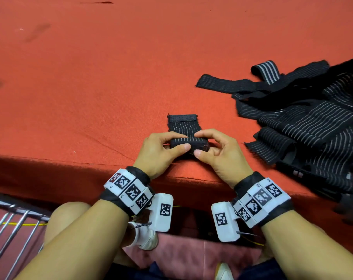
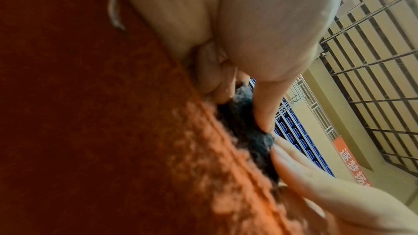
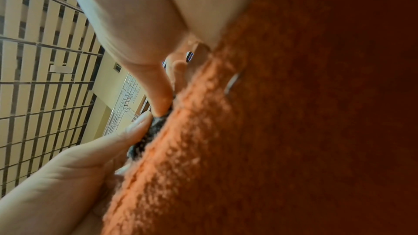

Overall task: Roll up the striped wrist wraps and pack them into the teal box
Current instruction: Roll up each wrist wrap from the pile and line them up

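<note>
A black wrist wrap with thin grey stripes (image 1: 184, 126) lies near the front edge of the red felt table (image 1: 111, 77). Its near part is rolled into a tight roll (image 1: 191, 142), and a short flat tail with a Velcro patch reaches away from me. My left hand (image 1: 167, 145) pinches the roll's left end between thumb and forefinger. My right hand (image 1: 207, 145) pinches its right end the same way. In the left wrist view the dark roll (image 2: 246, 122) sits between the fingertips; in the right wrist view only a sliver of the roll (image 3: 156, 126) shows. No teal box is in view.
A loose pile of several more black striped wraps (image 1: 305, 122) lies at the right, hanging partly over the table's front edge. A metal rack (image 1: 12, 221) stands low at the left beside my knees. Behind the hands the wrist views show a barred grille (image 2: 373, 60).
</note>
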Demonstrator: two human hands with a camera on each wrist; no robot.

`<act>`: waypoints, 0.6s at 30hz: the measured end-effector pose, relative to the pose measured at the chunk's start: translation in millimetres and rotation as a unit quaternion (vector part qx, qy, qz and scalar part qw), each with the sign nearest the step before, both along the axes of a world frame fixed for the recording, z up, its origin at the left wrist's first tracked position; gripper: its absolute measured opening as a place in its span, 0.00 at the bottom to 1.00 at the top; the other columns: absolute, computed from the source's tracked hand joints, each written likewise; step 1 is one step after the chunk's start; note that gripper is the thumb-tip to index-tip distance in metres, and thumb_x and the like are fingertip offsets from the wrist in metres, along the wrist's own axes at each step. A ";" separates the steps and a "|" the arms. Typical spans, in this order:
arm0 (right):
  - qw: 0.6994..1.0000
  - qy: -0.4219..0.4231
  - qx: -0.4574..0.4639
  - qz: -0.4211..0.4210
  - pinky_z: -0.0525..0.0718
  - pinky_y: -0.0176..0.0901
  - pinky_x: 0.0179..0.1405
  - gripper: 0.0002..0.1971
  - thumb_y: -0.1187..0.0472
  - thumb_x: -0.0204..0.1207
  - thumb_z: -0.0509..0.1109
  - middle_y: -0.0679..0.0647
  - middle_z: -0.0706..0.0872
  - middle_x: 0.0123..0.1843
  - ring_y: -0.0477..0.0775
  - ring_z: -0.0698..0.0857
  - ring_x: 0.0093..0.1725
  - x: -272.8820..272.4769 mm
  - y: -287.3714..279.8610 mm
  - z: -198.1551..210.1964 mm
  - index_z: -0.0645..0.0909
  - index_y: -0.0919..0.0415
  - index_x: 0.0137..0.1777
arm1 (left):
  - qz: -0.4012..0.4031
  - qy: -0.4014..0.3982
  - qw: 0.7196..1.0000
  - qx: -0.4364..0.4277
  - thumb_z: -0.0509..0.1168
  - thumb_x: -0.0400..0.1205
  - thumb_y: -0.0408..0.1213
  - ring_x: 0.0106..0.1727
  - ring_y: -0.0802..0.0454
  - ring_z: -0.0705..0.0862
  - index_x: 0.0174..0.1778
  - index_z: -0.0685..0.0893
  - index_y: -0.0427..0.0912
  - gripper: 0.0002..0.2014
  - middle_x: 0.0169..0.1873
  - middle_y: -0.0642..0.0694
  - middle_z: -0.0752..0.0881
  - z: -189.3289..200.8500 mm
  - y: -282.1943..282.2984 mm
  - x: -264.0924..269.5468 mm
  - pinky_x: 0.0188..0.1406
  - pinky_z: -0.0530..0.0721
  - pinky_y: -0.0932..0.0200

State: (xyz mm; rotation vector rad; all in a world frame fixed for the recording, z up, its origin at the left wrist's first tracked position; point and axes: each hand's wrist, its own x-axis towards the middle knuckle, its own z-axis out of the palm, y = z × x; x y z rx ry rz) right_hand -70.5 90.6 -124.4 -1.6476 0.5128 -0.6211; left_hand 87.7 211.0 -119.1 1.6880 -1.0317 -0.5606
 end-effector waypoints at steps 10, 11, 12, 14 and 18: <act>0.996 0.016 -0.049 -0.075 0.77 0.30 0.35 0.03 0.60 0.80 0.75 0.38 0.86 0.32 0.36 0.81 0.31 9.8 -0.9 -1.3 0.88 0.52 0.51 | -0.034 -0.030 0.999 -0.010 0.83 0.66 0.45 0.35 0.52 0.84 0.57 0.89 0.59 0.23 0.51 0.52 0.90 -2.8 2.1 3.2 0.43 0.87 0.47; 0.995 0.018 -0.053 -0.078 0.78 0.32 0.36 0.04 0.60 0.80 0.76 0.38 0.86 0.33 0.36 0.82 0.32 9.1 -0.9 -0.8 0.88 0.51 0.52 | -0.026 -0.014 1.000 -0.008 0.82 0.66 0.46 0.38 0.44 0.87 0.55 0.90 0.59 0.21 0.49 0.49 0.91 -2.8 1.4 2.6 0.48 0.89 0.41; 0.996 0.016 -0.056 -0.075 0.81 0.37 0.36 0.05 0.59 0.79 0.76 0.41 0.88 0.36 0.38 0.83 0.34 7.9 -0.2 0.5 0.88 0.50 0.53 | -0.018 0.001 1.000 -0.008 0.81 0.66 0.46 0.43 0.40 0.90 0.54 0.90 0.58 0.20 0.49 0.49 0.92 -2.8 1.0 1.9 0.54 0.89 0.38; 0.998 0.006 -0.040 -0.051 0.85 0.49 0.37 0.12 0.62 0.77 0.78 0.44 0.91 0.44 0.49 0.83 0.36 4.3 1.9 2.5 0.87 0.48 0.58 | -0.008 0.013 1.000 -0.004 0.80 0.68 0.46 0.51 0.46 0.92 0.53 0.92 0.57 0.17 0.49 0.51 0.93 -2.4 0.0 0.6 0.62 0.87 0.40; 1.000 0.013 -0.010 -0.008 0.72 0.37 0.28 0.21 0.72 0.73 0.78 0.43 0.81 0.26 0.46 0.72 0.26 0.7 -0.8 -0.8 0.85 0.51 0.63 | 0.009 -0.004 1.000 0.021 0.76 0.69 0.54 0.52 0.53 0.91 0.51 0.92 0.58 0.15 0.47 0.56 0.93 -2.0 -3.2 1.0 0.63 0.86 0.41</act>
